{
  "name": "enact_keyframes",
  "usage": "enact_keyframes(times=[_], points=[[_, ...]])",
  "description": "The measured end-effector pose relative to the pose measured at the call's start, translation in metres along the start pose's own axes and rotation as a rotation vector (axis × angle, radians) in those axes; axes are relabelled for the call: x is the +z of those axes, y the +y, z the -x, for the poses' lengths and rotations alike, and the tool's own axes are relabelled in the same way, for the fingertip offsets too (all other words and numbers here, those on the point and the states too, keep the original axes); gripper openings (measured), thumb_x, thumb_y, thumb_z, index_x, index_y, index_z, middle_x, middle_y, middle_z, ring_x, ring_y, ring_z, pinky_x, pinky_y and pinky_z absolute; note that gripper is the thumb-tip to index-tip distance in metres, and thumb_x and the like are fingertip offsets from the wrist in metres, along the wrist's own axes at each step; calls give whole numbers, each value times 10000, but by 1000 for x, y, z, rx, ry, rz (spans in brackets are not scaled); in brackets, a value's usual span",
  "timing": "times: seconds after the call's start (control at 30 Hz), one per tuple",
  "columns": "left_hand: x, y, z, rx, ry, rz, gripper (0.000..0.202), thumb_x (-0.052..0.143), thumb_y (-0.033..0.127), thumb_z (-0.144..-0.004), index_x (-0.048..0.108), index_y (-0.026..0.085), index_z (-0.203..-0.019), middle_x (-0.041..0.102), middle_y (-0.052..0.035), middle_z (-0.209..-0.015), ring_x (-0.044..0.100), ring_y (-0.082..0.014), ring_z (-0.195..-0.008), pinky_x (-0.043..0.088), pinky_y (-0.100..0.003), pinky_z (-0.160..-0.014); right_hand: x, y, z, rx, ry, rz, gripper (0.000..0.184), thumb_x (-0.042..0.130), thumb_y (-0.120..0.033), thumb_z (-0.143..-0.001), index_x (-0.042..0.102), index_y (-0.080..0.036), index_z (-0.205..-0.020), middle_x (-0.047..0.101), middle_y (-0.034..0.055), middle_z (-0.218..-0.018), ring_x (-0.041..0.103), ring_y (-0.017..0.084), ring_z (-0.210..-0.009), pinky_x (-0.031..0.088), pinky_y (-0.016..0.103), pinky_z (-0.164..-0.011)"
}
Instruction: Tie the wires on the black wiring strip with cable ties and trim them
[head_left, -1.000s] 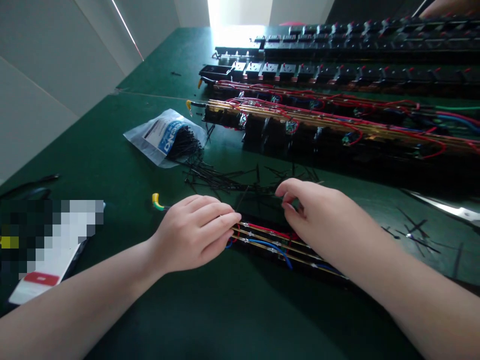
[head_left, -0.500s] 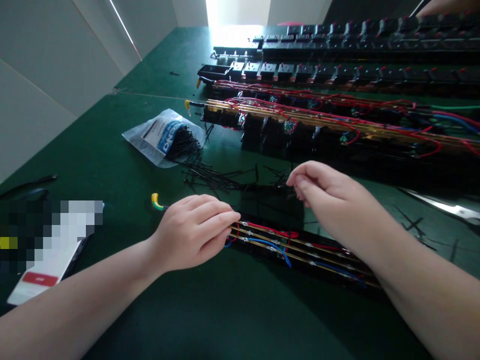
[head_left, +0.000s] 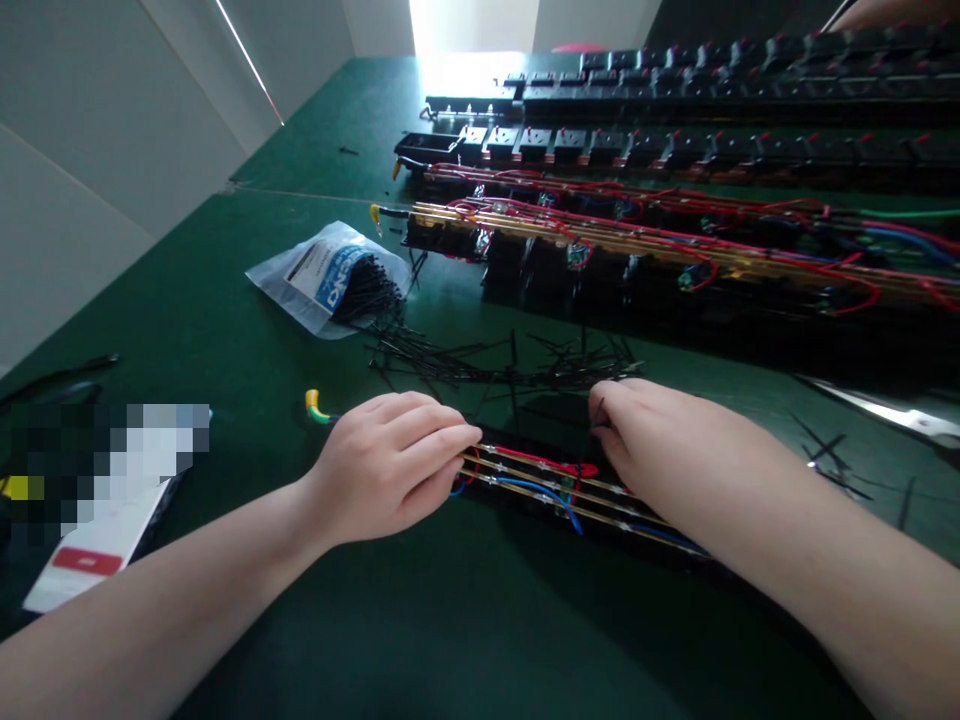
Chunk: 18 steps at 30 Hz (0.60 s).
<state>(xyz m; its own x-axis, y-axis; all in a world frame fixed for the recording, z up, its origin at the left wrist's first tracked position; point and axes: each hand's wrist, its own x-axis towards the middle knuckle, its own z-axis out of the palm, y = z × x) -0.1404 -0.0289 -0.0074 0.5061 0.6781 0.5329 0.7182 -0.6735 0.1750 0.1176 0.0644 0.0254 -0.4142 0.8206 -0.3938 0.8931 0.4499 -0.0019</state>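
Note:
A black power strip assembly (head_left: 547, 480) with brass bars and red and blue wires lies on the green table in front of me. My left hand (head_left: 390, 465) rests on its left end, fingers curled down onto the bars, with a yellow-green wire end (head_left: 315, 405) sticking out to the left. My right hand (head_left: 660, 450) presses on the strip further right, fingers pinched on a thin black cable tie (head_left: 600, 420). Loose black cable ties (head_left: 495, 365) are scattered just beyond the strip.
An open plastic bag of cable ties (head_left: 330, 275) lies at the left centre. Rows of wired power strips (head_left: 675, 250) and finished strips (head_left: 712, 90) fill the far right. A white and red card (head_left: 90, 560) sits at the left edge. Another person's hand (head_left: 877, 12) shows top right.
My right hand lifted from the strip toward the loose cable ties, then came back down onto the strip. My left hand has stayed in place.

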Motion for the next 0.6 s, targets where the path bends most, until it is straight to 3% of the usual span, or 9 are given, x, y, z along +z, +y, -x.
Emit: enact_keyframes(times=[0.17, 0.23, 0.3, 0.4, 0.5, 0.6], points=[[-1, 1, -1, -1, 6, -7, 160, 598, 145, -967, 703, 149, -1088, 796, -66, -1006, 738, -192, -887, 622, -339, -782, 0, 0, -3, -11, 52, -18, 114, 558, -125, -903, 607, -208, -841, 711, 88, -888, 666, 231, -738, 413, 335, -567], [0, 1, 0, -4, 3, -11, 159, 596, 144, -966, 693, 157, -1091, 797, -65, -1005, 743, -193, -887, 622, -337, -781, -8, -3, 5, -20, 183, -69, 108, 548, -175, -911, 580, -216, -817, 692, 87, -839, 641, 220, -675, 420, 337, -553], [1, 0, 1, -20, 17, -8, 186, 597, 154, -969, 666, 163, -1141, 798, -70, -1015, 751, -199, -892, 625, -343, -787, -20, -6, 19, -73, 399, -184, 100, 557, -240, -902, 563, -239, -802, 656, 56, -745, 586, 196, -567, 404, 328, -506], [6, -1, 4, -89, 132, 73, 343, 611, 242, -996, 556, 179, -1328, 780, -106, -1110, 761, -214, -965, 643, -353, -827, -33, -8, 38, -227, 631, -357, 109, 541, -281, -893, 559, -272, -785, 614, 15, -647, 532, 167, -479, 360, 300, -450], [10, -4, 5, -95, 281, 121, 523, 641, 371, -1009, 434, 226, -1467, 676, -172, -1366, 716, -250, -1196, 646, -383, -918, -31, -13, 44, -293, 588, -349, 115, 575, -263, -843, 551, -276, -731, 583, -3, -593, 493, 157, -439, 312, 292, -423], [8, -3, 2, 7, 252, -86, 475, 653, 464, -1007, 526, 229, -1399, 666, -160, -1413, 681, -258, -1279, 597, -403, -1023, -20, -25, 39, -305, 427, -265, 135, 602, -255, -804, 541, -266, -684, 599, 4, -612, 495, 162, -467, 318, 302, -446]])
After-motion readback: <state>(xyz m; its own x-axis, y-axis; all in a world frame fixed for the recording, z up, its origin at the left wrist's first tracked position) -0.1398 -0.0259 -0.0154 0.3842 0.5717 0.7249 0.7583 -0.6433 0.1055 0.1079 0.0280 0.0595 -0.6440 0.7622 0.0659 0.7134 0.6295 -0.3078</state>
